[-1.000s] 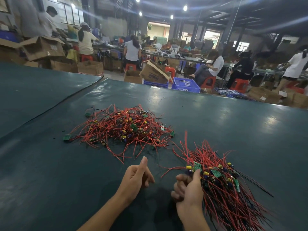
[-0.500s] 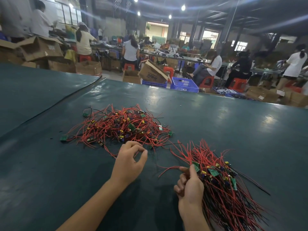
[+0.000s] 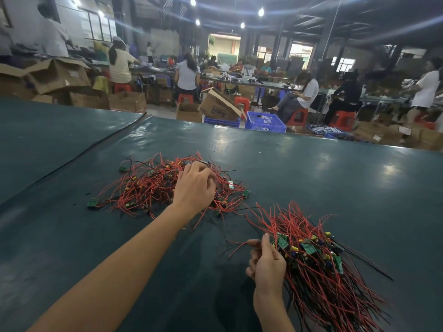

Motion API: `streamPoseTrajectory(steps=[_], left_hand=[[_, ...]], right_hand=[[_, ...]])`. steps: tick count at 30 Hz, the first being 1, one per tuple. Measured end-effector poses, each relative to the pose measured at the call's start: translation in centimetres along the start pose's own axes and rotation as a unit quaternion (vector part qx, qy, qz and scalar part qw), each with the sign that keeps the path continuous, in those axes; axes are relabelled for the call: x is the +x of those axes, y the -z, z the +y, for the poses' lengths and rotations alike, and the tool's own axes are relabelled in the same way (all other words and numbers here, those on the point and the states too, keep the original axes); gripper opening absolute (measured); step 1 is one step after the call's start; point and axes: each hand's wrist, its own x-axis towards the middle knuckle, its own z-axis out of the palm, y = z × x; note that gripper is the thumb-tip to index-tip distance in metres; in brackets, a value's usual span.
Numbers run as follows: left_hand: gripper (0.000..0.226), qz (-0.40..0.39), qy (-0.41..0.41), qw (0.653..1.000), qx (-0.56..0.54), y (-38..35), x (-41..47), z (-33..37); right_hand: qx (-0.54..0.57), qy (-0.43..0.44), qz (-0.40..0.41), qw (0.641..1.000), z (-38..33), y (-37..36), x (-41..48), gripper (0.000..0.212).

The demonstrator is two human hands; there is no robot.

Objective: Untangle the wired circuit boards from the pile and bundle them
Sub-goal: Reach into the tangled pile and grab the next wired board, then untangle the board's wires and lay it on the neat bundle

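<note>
A tangled pile [image 3: 148, 188] of small green circuit boards with red and black wires lies on the dark green table [image 3: 311, 178], left of centre. My left hand [image 3: 195, 185] is on top of the pile's right part, fingers curled down into the wires; whether it grips one is hidden. To the right lies a bundle [image 3: 321, 267] of sorted boards with their wires fanned out toward me. My right hand [image 3: 267, 262] grips the bundle at its left edge, thumb up beside a green board.
One loose green board [image 3: 92, 202] sits at the pile's left end. The table's far edge runs across the view; beyond it are cardboard boxes [image 3: 217, 109], a blue crate [image 3: 266, 122], red stools and seated workers. A seam [image 3: 79, 159] crosses the table on the left.
My left hand moved forward from near my right hand onto the tangled pile and its fingers curled into the wires. My right hand kept hold of the bundle.
</note>
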Motion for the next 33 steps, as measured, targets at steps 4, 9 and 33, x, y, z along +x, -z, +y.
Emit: streamPoseTrajectory(steps=[4,9,33], left_hand=[[0.036,-0.185,0.099,0.978,0.013,-1.7,0.8,-1.2],[0.043,-0.255,0.117,0.959,0.037,-2.3,1.0,-1.9],[0.019,0.17,0.239,0.814,-0.502,4.0,-5.0,2.0]], right_hand=[[0.0,0.005,-0.005,1.0,-0.1,-0.1,-0.2,0.052],[-0.007,0.007,-0.005,1.0,-0.1,-0.2,-0.3,0.051],[-0.05,0.017,-0.005,0.999,0.0,-0.6,-0.6,0.048]])
